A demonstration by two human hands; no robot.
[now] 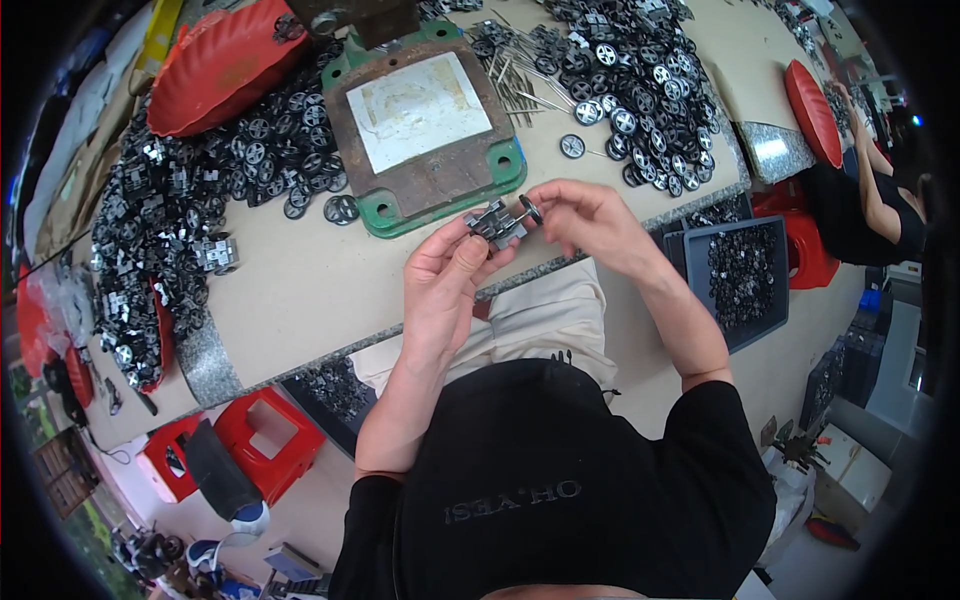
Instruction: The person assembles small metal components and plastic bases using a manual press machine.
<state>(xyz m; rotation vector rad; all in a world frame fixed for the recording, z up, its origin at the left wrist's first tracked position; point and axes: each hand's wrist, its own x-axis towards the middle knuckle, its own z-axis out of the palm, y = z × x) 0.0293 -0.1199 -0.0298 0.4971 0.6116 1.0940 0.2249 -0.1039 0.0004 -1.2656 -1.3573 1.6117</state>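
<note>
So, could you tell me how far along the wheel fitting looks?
Done: a heap of grey chassis pieces lies at the left. In hand: the left hand holds a chassis while the right hand holds a wheel at its end. Left: many loose wheels and axle pins.

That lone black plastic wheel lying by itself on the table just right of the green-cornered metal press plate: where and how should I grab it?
Pinch the lone black plastic wheel across its rim, coming straight down from above. It lies flat, apart from the heap, with bare tabletop around it, so both fingertips fit. A thin metal pin seems to lie against its right side; approach front-to-back.
</note>
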